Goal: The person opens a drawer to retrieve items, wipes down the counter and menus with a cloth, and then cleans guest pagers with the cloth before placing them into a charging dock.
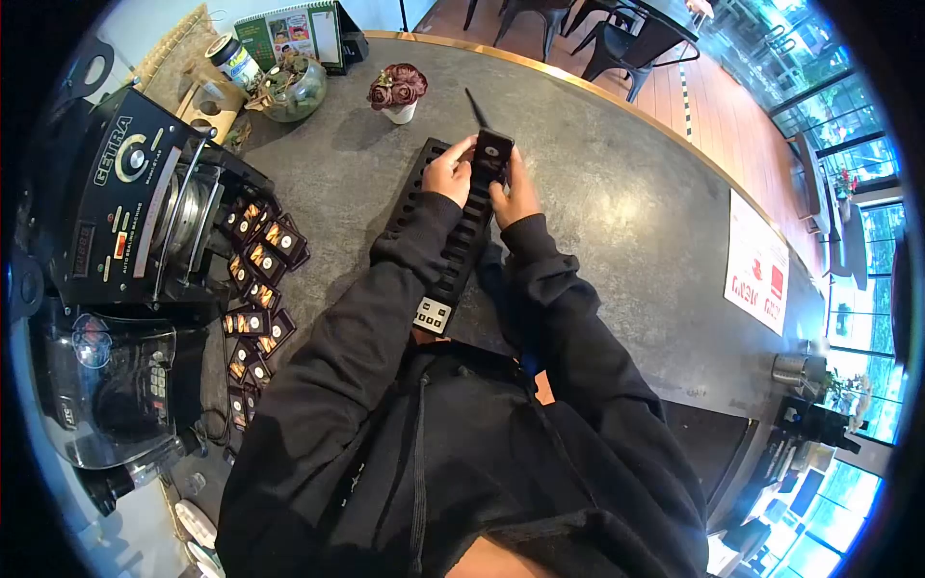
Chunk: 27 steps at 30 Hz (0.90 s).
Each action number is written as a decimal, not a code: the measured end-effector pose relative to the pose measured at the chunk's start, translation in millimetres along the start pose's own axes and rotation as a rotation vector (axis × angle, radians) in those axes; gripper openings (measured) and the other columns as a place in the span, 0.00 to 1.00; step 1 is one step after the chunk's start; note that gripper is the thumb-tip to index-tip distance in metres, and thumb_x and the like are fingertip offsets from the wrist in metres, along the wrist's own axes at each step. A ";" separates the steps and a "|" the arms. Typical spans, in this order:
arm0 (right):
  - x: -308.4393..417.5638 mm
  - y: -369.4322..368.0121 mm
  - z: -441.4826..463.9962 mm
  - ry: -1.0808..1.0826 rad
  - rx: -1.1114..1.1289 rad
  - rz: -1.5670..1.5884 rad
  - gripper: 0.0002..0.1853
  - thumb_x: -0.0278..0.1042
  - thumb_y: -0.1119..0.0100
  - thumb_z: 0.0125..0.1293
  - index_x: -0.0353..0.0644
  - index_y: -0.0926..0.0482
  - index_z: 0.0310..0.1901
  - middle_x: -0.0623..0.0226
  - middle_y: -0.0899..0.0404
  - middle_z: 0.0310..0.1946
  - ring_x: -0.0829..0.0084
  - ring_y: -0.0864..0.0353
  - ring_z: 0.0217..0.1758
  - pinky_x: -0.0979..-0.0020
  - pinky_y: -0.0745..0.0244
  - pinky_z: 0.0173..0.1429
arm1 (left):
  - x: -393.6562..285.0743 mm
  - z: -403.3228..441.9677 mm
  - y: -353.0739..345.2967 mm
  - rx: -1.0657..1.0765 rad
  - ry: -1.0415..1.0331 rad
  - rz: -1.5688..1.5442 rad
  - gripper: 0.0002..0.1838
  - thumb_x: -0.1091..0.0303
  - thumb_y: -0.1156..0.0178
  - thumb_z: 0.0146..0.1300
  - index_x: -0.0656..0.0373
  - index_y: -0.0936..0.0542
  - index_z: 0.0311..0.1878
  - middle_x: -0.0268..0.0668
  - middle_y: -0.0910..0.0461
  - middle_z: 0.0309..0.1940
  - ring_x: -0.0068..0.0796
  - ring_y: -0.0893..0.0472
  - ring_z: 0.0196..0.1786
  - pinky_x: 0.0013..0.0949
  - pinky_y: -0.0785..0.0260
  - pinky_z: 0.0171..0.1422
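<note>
Both hands point(484, 185) holding small dark packet point(494, 150) above slotted black rack point(461, 252), upper centre of frame, rack on grey bench point(617, 212), similar packets point(262, 260) piled at left.

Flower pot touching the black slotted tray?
No, bare countertop shows between the white flower pot and the black slotted tray.

dark metal chairs point(626, 50) on reddish plank floor point(718, 116), tall bright windows point(819, 154) beyond
</note>
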State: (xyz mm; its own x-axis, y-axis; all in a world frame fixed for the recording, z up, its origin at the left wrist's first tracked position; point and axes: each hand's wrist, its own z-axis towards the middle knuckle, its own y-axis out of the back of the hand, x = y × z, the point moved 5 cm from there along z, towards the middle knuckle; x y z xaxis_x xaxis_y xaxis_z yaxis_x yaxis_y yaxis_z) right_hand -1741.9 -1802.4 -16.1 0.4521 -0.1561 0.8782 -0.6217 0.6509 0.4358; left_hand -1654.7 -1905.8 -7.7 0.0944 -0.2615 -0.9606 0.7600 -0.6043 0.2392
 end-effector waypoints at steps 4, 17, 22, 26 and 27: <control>-2.2 -0.5 -0.8 -0.006 -0.003 -0.040 0.37 0.23 0.48 0.56 0.36 0.48 0.68 0.42 0.31 0.57 0.55 0.30 0.62 0.66 0.33 0.62 | 0.2 -2.1 -0.5 0.024 0.042 0.020 0.24 0.81 0.54 0.60 0.58 0.30 0.61 0.43 0.21 0.49 0.27 0.21 0.49 0.28 0.31 0.53; 24.5 6.2 -10.2 0.283 -0.010 -0.160 0.39 0.19 0.47 0.50 0.43 0.44 0.67 0.51 0.39 0.64 0.53 0.40 0.68 0.64 0.40 0.67 | -20.6 -20.7 2.6 -0.031 -0.279 0.407 0.34 0.81 0.53 0.53 0.49 0.37 0.67 0.49 0.26 0.53 0.52 0.26 0.52 0.44 0.33 0.56; 21.6 3.3 -5.9 0.332 -0.035 -0.181 0.37 0.18 0.49 0.51 0.43 0.42 0.67 0.51 0.36 0.63 0.53 0.36 0.65 0.63 0.38 0.66 | -21.4 -19.9 2.1 -0.038 -0.337 0.451 0.34 0.80 0.49 0.52 0.52 0.38 0.66 0.47 0.23 0.48 0.46 0.25 0.52 0.43 0.36 0.60; 25.9 6.2 -4.0 0.309 0.023 -0.162 0.37 0.17 0.49 0.52 0.44 0.42 0.67 0.54 0.37 0.64 0.54 0.36 0.65 0.65 0.37 0.65 | -19.4 -22.1 5.3 -0.061 -0.322 0.518 0.32 0.79 0.51 0.55 0.53 0.37 0.66 0.50 0.28 0.55 0.48 0.28 0.57 0.45 0.40 0.64; 28.1 8.8 -5.4 0.293 0.056 -0.174 0.37 0.18 0.49 0.52 0.43 0.42 0.67 0.54 0.38 0.65 0.55 0.36 0.66 0.66 0.37 0.65 | -16.9 -25.7 12.5 -0.068 -0.319 0.525 0.32 0.79 0.51 0.55 0.53 0.37 0.66 0.50 0.28 0.55 0.48 0.28 0.57 0.45 0.40 0.64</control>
State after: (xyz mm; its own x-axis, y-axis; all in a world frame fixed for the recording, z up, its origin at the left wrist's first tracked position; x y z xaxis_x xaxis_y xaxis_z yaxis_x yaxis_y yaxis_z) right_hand -1731.2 -1797.1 11.3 0.7140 -0.0361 0.6993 -0.5496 0.5898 0.5916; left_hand -1630.4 -1889.6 7.9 0.2776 -0.7297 -0.6249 0.7046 -0.2875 0.6488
